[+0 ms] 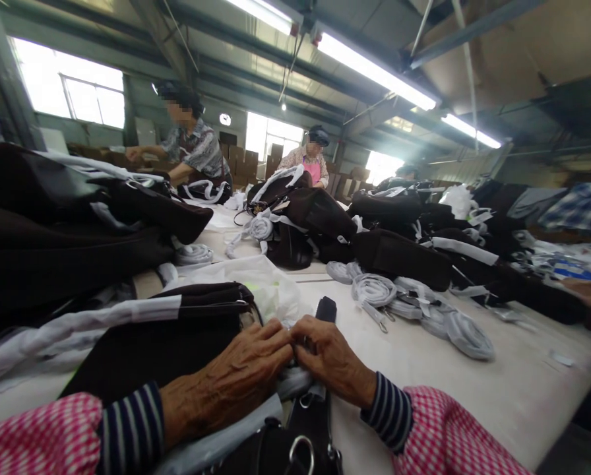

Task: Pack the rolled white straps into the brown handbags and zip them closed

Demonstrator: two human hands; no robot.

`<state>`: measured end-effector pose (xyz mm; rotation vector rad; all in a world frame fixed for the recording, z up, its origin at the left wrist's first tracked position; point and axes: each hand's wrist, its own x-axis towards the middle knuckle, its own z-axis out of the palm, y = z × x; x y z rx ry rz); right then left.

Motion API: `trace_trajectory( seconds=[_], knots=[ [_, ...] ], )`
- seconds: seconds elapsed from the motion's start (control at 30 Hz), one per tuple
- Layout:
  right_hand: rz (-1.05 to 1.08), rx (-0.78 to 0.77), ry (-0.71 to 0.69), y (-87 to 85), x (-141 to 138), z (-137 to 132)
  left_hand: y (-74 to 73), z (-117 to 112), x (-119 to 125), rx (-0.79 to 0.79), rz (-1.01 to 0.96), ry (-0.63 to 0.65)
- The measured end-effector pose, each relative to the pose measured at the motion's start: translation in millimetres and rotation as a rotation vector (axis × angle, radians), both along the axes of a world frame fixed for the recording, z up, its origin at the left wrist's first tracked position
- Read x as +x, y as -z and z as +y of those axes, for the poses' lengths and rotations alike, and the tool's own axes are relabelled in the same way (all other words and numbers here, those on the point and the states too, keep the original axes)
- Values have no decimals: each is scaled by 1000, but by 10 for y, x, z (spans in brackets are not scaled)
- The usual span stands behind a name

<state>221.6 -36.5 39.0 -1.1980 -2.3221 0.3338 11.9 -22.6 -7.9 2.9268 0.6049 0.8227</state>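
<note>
Where the two hands meet low in the middle of the view, the left hand (236,379) and the right hand (328,359) are both curled, fingertips pinched together on a pale wrapped strap (295,381) that runs between them. That strap lies across a dark bag (177,343) resting on the worktop (473,382) straight in front of the person, with a metal ring (301,455) of the bag's hardware showing just below the hands. A crumpled clear plastic bag (260,280) sits right behind the dark bag.

Further out, loose coils of wrapped straps (424,310) lie on the worktop to the right, and heaps of dark bags (325,224) cover its far side — more are stacked at the left. Two co-workers (191,145) stand at the far end. No brand, label or writing can be read anywhere.
</note>
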Motion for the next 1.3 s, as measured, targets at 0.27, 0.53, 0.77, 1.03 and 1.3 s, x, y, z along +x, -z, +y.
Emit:
trace_trajectory(
  seconds=[0.27, 0.53, 0.77, 1.03, 1.3],
  knots=[
    [-245, 15, 83, -101, -101, -90, -52, -52, -13, -54, 17, -72],
    [-184, 81, 102, 1, -98, -118, 222, 45, -6, 47, -14, -140],
    [-159, 41, 90, -34, -103, -91, 186, 28, 33, 26, 15, -198],
    [56, -236, 67, -136, -53, 68, 145, -8, 15, 19, 3, -167],
    [-75, -97, 73, -129, -119, 34, 101, 31, -3, -8, -13, -143]
  ],
)
